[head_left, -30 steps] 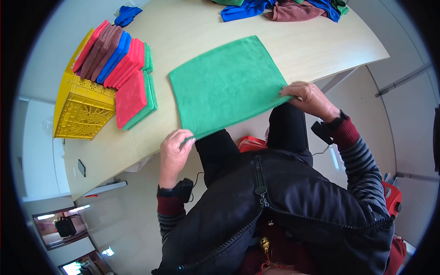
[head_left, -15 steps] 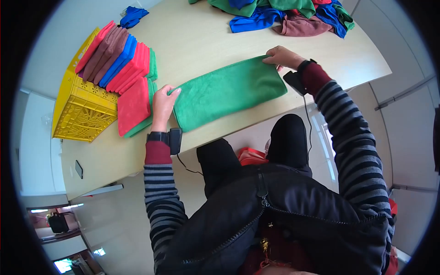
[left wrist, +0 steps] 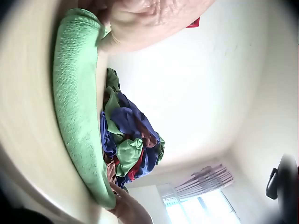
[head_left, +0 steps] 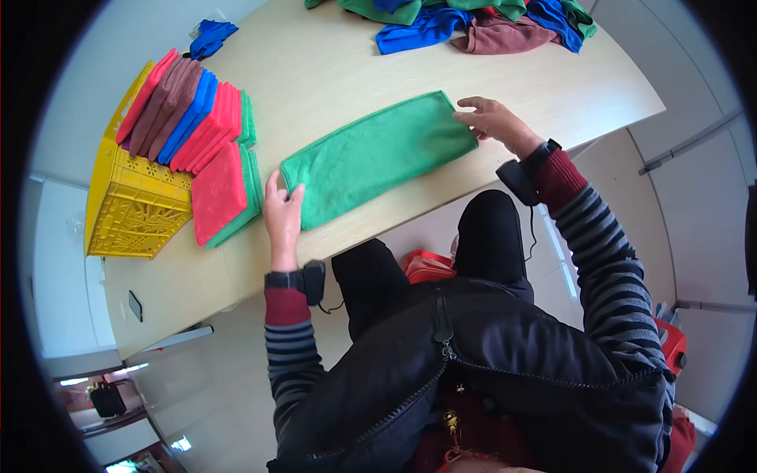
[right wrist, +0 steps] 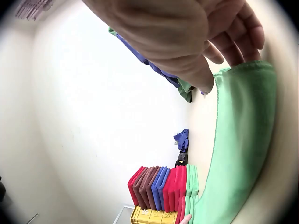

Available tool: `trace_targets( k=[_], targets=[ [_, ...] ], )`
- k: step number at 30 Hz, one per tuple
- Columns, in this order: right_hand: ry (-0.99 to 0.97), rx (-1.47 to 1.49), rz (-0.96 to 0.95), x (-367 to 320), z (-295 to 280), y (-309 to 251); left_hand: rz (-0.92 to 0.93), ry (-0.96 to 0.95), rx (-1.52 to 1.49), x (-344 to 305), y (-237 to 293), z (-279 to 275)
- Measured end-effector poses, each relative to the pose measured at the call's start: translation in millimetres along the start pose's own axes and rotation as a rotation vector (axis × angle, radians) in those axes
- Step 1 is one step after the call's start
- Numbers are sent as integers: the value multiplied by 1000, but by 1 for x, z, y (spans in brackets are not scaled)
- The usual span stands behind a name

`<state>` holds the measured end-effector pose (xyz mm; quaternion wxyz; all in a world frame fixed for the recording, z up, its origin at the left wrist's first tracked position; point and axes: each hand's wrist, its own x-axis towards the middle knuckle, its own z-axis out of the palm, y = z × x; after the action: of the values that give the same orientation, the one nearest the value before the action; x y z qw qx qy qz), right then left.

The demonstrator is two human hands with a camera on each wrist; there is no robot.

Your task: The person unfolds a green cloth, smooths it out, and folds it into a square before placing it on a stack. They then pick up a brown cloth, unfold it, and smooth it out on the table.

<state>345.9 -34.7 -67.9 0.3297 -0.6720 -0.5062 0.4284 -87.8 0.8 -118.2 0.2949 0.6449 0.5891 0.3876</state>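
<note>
On one table [head_left: 568, 94], one folded green cloth [head_left: 378, 162] lies between left hand [head_left: 282, 211] and right hand [head_left: 500, 124], fingers [head_left: 476, 102] parted.

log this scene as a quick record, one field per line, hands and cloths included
work cloth: green cloth, folded into a long strip, lying on the table
left hand: left hand, at the strip's left end, thumb and forefinger apart
right hand: right hand, at the strip's right end
folded stock: row of folded cloths in red, brown, blue and green, by the yellow basket
loose stock: crumpled pile at the table's far side, blue, green, brown and red
</note>
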Motion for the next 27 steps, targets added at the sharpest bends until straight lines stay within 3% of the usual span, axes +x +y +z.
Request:
trace_targets(
  k=[2, 10, 17, 27],
  targets=[
    [7, 13, 0, -17, 1, 8, -49, 0, -39, -25, 5, 3],
    [34, 174, -139, -52, 13, 30, 32, 127, -245, -63, 1, 14],
    [37, 410, -34, -56, 16, 38, 49, 190, -205, -63, -1, 15],
    [-17, 297, -16, -71, 12, 28, 174, 231, 86, -66, -17, 14]
  ],
)
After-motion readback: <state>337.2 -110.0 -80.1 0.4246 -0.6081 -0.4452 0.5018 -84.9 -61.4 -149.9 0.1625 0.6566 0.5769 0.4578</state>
